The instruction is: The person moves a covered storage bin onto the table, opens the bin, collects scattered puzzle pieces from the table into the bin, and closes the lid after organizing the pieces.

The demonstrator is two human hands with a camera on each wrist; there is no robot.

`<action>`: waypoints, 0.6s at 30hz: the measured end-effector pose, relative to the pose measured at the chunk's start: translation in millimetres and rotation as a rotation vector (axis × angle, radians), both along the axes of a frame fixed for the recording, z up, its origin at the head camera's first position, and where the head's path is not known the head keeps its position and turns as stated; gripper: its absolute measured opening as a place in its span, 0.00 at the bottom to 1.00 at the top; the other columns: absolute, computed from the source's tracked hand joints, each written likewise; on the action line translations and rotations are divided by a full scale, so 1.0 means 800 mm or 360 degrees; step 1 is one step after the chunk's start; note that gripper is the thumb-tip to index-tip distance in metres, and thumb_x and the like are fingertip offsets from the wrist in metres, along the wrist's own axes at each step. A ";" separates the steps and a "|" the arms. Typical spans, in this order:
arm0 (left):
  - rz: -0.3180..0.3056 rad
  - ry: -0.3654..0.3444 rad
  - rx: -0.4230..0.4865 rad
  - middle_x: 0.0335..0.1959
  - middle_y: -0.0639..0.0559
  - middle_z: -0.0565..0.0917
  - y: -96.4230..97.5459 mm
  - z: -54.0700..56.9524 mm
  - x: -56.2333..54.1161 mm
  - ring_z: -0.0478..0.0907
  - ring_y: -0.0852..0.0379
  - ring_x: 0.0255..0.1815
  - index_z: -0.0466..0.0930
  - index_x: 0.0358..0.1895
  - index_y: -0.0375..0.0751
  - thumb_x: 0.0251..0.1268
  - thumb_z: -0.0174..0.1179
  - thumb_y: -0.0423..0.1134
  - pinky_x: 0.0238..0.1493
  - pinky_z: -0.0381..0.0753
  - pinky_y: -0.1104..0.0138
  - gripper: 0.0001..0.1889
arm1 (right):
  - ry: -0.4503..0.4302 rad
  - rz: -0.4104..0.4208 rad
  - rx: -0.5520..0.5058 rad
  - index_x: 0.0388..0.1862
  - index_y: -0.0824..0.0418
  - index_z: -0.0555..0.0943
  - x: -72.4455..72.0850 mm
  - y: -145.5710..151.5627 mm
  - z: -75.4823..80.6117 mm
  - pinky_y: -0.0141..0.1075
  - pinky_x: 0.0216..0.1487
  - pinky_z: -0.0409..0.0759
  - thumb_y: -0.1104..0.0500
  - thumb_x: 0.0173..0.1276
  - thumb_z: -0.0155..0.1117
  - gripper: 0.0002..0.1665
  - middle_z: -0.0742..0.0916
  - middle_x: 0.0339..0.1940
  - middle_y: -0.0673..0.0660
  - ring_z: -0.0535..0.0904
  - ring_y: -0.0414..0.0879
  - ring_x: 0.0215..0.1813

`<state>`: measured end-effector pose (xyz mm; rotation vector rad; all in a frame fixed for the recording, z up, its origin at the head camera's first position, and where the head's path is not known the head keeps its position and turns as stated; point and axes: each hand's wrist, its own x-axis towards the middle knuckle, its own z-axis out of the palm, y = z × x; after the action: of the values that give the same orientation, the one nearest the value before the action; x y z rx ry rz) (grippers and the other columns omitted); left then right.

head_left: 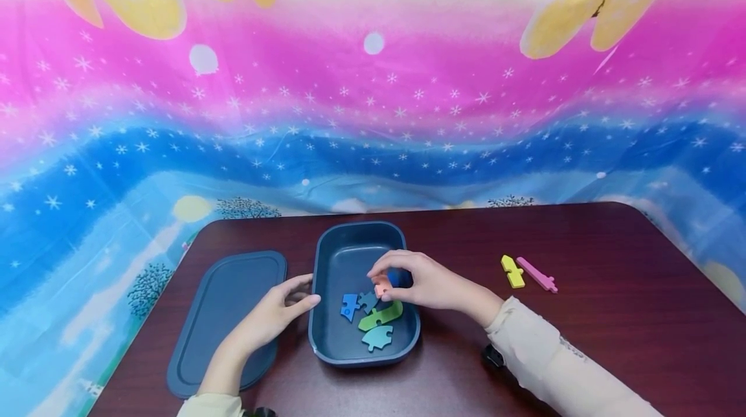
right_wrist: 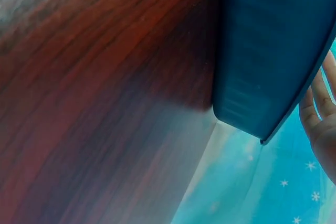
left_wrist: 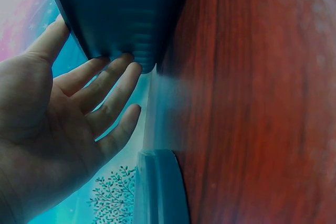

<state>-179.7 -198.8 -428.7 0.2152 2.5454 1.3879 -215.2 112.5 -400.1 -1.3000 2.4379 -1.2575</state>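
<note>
A dark blue box (head_left: 326,274) stands on the brown table (head_left: 583,339). Inside lie a blue piece (head_left: 349,305), a grey-blue piece (head_left: 368,300), a green piece (head_left: 381,316) and a teal piece (head_left: 377,337). My right hand (head_left: 416,281) hovers over the box and pinches a small orange piece (head_left: 381,289). My left hand (head_left: 278,309) rests with straight fingers (left_wrist: 113,85) against the box's left wall (left_wrist: 126,19). In the right wrist view only the box's outer wall (right_wrist: 262,56) and a bit of the right hand (right_wrist: 320,119) show.
The box's dark blue lid (head_left: 224,313) lies flat to the left, under my left forearm. A yellow piece (head_left: 513,271) and a pink piece (head_left: 537,274) lie on the table to the right. A colourful starry cloth (head_left: 373,112) hangs behind the table.
</note>
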 end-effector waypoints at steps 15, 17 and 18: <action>0.0000 -0.0018 0.0005 0.58 0.44 0.80 0.000 -0.002 -0.002 0.79 0.47 0.56 0.68 0.72 0.39 0.71 0.61 0.49 0.57 0.77 0.50 0.31 | -0.0012 -0.0029 0.0055 0.56 0.55 0.83 -0.005 -0.009 -0.012 0.47 0.55 0.79 0.59 0.66 0.71 0.19 0.83 0.50 0.44 0.77 0.39 0.52; 0.0001 -0.0015 0.0005 0.58 0.44 0.80 0.000 -0.002 -0.001 0.79 0.47 0.56 0.68 0.71 0.39 0.71 0.61 0.48 0.57 0.77 0.50 0.30 | -0.0007 -0.0039 0.0080 0.56 0.57 0.83 -0.005 -0.010 -0.013 0.47 0.56 0.79 0.59 0.66 0.71 0.20 0.83 0.50 0.43 0.77 0.38 0.52; -0.0001 -0.0014 0.0009 0.58 0.44 0.80 0.000 -0.001 -0.001 0.79 0.47 0.56 0.68 0.71 0.39 0.71 0.61 0.48 0.57 0.77 0.50 0.30 | -0.0008 -0.0048 0.0096 0.56 0.57 0.83 -0.005 -0.010 -0.014 0.46 0.56 0.79 0.59 0.66 0.71 0.20 0.83 0.50 0.43 0.77 0.38 0.52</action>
<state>-180.8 -198.5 -429.8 0.2103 2.5344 1.3925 -219.3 104.3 -411.3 -1.2479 2.4808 -1.1824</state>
